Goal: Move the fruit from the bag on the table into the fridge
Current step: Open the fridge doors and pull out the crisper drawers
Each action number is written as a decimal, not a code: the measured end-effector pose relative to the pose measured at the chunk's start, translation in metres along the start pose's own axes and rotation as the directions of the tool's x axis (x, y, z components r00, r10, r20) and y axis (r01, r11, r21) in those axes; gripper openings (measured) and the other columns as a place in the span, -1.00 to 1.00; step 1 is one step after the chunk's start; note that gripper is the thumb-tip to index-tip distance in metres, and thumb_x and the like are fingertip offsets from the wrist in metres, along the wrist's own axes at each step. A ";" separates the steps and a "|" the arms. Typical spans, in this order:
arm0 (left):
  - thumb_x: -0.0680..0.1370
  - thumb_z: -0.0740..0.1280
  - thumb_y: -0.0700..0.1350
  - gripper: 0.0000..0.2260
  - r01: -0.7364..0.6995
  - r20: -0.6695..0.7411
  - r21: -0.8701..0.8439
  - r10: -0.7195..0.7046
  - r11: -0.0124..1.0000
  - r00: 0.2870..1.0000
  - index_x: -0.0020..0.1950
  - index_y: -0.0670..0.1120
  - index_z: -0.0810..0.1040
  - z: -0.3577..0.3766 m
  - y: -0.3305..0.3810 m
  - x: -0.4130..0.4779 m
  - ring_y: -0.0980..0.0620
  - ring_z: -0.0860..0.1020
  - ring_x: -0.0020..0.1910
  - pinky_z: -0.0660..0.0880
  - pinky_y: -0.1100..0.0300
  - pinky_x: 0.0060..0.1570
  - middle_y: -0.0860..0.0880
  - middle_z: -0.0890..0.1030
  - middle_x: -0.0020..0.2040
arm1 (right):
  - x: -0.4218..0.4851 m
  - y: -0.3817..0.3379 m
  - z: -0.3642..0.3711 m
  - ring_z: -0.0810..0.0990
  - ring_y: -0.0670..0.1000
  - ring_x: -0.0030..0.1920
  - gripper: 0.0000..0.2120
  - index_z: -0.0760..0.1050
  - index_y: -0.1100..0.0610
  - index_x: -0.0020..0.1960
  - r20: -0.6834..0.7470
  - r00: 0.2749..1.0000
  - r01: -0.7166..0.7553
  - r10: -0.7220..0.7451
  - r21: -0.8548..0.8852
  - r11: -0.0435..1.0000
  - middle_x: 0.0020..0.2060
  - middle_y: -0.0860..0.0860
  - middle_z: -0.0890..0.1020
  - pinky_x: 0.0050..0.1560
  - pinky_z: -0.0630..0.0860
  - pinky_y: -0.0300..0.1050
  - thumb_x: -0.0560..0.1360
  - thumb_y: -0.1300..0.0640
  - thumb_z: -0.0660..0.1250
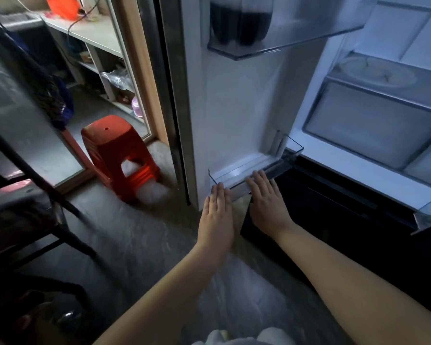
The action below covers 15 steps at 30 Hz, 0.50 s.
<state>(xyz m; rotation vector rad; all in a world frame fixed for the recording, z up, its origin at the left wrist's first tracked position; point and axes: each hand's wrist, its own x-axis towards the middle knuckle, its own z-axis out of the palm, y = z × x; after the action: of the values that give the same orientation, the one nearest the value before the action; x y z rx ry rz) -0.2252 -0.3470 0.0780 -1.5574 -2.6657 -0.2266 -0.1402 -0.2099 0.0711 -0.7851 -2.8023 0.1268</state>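
The fridge stands open, its left door (237,108) swung toward me and its lit inside (373,115) at the right. My left hand (218,215) lies flat, fingers straight, against the front of the clear bottom door bin (244,170). My right hand (266,197) presses flat on the same bin a little further right. Neither hand holds anything. No fruit and no bag show in this view.
A clear upper door shelf (271,46) carries dark bottles (239,23). A frosted crisper drawer (373,128) sits low inside the fridge. A red plastic stool (117,153) stands on the floor to the left of the door. Dark table or chair legs (47,195) cross the left foreground.
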 end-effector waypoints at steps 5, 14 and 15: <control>0.62 -0.01 -0.23 -0.42 0.080 0.060 0.086 -0.085 0.993 0.995 0.46 -0.23 -0.35 -0.005 -0.029 0.022 -0.17 -0.21 0.51 -0.23 -0.01 0.43 -0.21 -0.27 0.52 | 0.030 -0.011 0.000 -0.12 0.11 0.53 -0.29 -0.01 0.09 0.54 0.064 0.996 0.063 -0.067 0.068 0.996 0.53 0.12 0.04 0.48 0.05 0.11 0.46 0.27 0.21; 0.59 0.04 -0.23 -0.40 0.160 0.175 0.171 -0.190 0.972 0.966 0.51 -0.21 -0.26 -0.029 -0.073 0.066 -0.19 -0.14 0.52 -0.05 -0.06 0.48 -0.14 -0.19 0.55 | 0.077 -0.042 -0.006 -0.20 0.09 0.52 -0.28 -0.21 -0.01 0.55 0.204 0.977 0.060 -0.060 0.007 0.998 0.54 0.08 -0.12 0.50 -0.08 0.02 0.54 0.18 0.14; 0.59 0.05 -0.23 -0.39 0.166 0.186 0.160 -0.195 0.973 0.963 0.51 -0.20 -0.26 -0.031 -0.076 0.070 -0.18 -0.14 0.52 -0.06 -0.06 0.48 -0.13 -0.20 0.55 | 0.081 -0.045 -0.007 -0.20 0.10 0.52 -0.29 -0.21 0.00 0.55 0.203 0.977 0.059 -0.058 0.000 0.998 0.54 0.09 -0.12 0.49 -0.10 0.01 0.55 0.18 0.12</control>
<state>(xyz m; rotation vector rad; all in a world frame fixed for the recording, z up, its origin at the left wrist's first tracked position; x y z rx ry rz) -0.3270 -0.3283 0.1087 -1.3627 -2.9045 0.1219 -0.2283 -0.2059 0.0998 -0.7279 -3.0158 0.1997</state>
